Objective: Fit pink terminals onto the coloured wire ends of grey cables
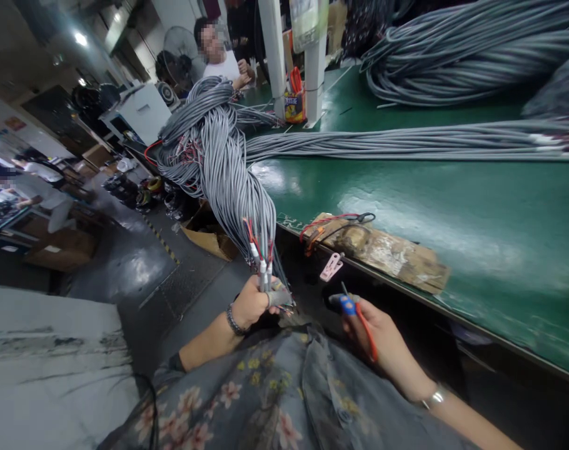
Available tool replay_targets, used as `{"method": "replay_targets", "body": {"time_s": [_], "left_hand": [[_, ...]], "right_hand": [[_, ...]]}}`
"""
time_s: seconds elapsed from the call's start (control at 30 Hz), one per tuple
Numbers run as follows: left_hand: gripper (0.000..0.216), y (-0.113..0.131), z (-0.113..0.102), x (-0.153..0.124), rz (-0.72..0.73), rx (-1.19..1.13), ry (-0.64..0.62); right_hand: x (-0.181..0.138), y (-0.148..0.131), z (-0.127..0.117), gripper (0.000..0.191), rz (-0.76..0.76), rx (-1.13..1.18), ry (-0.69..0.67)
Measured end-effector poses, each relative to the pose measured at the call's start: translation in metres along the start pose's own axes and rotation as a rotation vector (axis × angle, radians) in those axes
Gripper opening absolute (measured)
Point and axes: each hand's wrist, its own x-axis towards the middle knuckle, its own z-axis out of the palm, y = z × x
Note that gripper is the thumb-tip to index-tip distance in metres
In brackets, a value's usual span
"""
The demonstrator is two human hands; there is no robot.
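My left hand [252,305] is closed around the ends of a few grey cables [266,282]. White wrapping [262,265] bands these cables, and stripped red wires [251,232] stick up above it. Short thin wire tips show past my fingers, and a grey covering is on the thumb. My right hand [376,328] grips a red-and-blue-handled tool [367,334] with a thin dark tip; its exact kind is unclear. The two hands are apart, both above my flowered garment. Behind my left hand, a thick bundle of grey cables [237,169] drapes off the table edge.
On the green table [312,187], a taped board [387,253] lies along the edge, with a pink clip [331,267] hanging nearby. More cables [397,140] run across, and a big coil [453,56] lies behind. A person [219,59] sits beyond; a cardboard box [209,237] stands below.
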Motion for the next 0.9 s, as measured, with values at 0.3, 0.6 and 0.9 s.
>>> {"method": "replay_targets", "body": {"time_s": [0.3, 0.6, 0.9], "left_hand": [[0.037, 0.005, 0.006, 0.001, 0.008, -0.074, 0.036], [0.033, 0.002, 0.008, 0.002, -0.003, -0.098, 0.015], [0.038, -0.01, 0.02, 0.005, 0.026, -0.043, 0.046]], "right_hand": [[0.003, -0.001, 0.003, 0.047, -0.093, -0.097, -0.127], [0.006, 0.005, 0.005, 0.037, -0.337, -0.265, -0.311], [0.001, -0.007, 0.008, 0.035, -0.332, -0.191, -0.195]]}}
